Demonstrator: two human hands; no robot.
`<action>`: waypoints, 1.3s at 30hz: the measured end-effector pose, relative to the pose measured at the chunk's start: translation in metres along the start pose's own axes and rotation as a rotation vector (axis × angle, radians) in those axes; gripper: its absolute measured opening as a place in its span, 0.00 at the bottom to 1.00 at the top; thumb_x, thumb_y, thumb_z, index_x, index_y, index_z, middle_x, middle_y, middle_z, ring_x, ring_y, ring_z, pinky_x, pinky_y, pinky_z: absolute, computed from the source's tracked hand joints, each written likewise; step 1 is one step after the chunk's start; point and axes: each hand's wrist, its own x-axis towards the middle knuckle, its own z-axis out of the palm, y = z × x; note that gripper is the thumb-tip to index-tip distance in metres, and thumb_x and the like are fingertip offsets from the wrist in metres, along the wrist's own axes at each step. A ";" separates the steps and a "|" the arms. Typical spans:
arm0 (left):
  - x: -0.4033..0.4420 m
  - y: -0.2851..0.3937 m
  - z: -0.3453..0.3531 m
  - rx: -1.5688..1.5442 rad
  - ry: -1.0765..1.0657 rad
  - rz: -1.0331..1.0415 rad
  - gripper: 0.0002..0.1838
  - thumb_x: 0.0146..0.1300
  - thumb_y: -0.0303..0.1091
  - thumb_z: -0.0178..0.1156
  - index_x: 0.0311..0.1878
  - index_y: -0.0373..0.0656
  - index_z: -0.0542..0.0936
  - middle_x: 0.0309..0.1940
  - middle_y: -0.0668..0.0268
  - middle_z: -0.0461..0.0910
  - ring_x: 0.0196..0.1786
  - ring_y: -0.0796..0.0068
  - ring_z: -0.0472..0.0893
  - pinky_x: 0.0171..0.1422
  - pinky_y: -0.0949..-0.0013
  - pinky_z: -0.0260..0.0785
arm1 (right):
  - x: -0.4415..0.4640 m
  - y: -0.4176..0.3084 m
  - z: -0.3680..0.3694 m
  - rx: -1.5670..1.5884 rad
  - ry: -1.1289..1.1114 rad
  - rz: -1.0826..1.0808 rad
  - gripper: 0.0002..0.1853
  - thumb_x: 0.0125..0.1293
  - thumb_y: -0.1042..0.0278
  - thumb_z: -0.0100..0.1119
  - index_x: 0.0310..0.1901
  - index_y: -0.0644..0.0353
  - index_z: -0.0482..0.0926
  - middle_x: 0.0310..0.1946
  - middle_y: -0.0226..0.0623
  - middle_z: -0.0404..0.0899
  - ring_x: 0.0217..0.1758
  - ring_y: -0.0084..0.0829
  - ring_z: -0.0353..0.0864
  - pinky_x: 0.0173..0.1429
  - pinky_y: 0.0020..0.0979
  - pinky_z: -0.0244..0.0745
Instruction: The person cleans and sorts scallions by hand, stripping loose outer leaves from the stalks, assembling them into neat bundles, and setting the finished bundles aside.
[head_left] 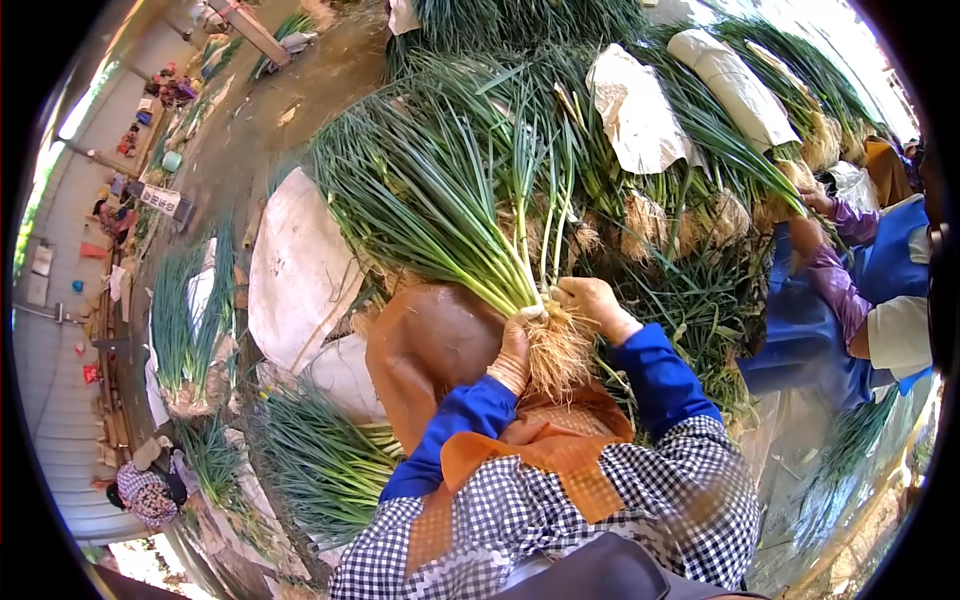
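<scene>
A bunch of long green onions (pixel 450 215) fans out toward the upper left, its pale, stringy roots (pixel 558 355) hanging over an orange-brown apron (pixel 435 330). My left hand (pixel 512 352) is wrapped round the white stems just above the roots. On the right side of the same bunch, my right hand (pixel 592 302) has its fingers closed at the white stem ends. Part of its grip is hidden by the stems and roots.
More onion bundles with roots (pixel 645 225) lie ahead, partly under white sheets (pixel 640 110). A co-worker's purple sleeves (pixel 838 285) and blue apron (pixel 815 345) are at the right. Another onion pile (pixel 320 455) lies at the lower left, near a pale sack (pixel 300 275).
</scene>
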 end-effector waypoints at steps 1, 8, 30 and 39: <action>-0.001 0.003 -0.002 0.219 -0.028 0.154 0.15 0.52 0.33 0.56 0.40 0.32 0.78 0.34 0.59 0.81 0.35 0.70 0.79 0.45 0.70 0.73 | -0.013 -0.009 -0.010 0.410 0.050 -0.074 0.16 0.64 0.59 0.52 0.25 0.64 0.72 0.21 0.32 0.71 0.25 0.23 0.66 0.32 0.31 0.64; -0.029 0.021 0.059 -0.157 0.009 -0.181 0.18 0.49 0.24 0.54 0.47 0.34 0.72 0.35 0.59 0.76 0.38 0.66 0.77 0.49 0.64 0.73 | -0.101 0.073 -0.083 0.467 -0.060 0.351 0.15 0.63 0.62 0.53 0.20 0.59 0.74 0.14 0.28 0.70 0.17 0.19 0.67 0.22 0.23 0.63; -0.019 0.011 0.035 0.024 -0.058 -0.116 0.14 0.53 0.33 0.54 0.39 0.34 0.78 0.34 0.60 0.80 0.37 0.68 0.79 0.48 0.65 0.73 | -0.112 0.081 -0.073 1.233 0.144 -0.061 0.10 0.62 0.61 0.53 0.31 0.58 0.78 0.18 0.28 0.70 0.18 0.22 0.66 0.27 0.21 0.67; -0.025 0.010 0.052 -0.124 -0.043 -0.156 0.15 0.50 0.30 0.55 0.42 0.34 0.76 0.32 0.59 0.79 0.34 0.68 0.79 0.43 0.67 0.76 | -0.047 0.031 -0.024 0.945 0.028 0.410 0.24 0.66 0.50 0.49 0.52 0.63 0.74 0.44 0.42 0.79 0.42 0.30 0.79 0.43 0.31 0.73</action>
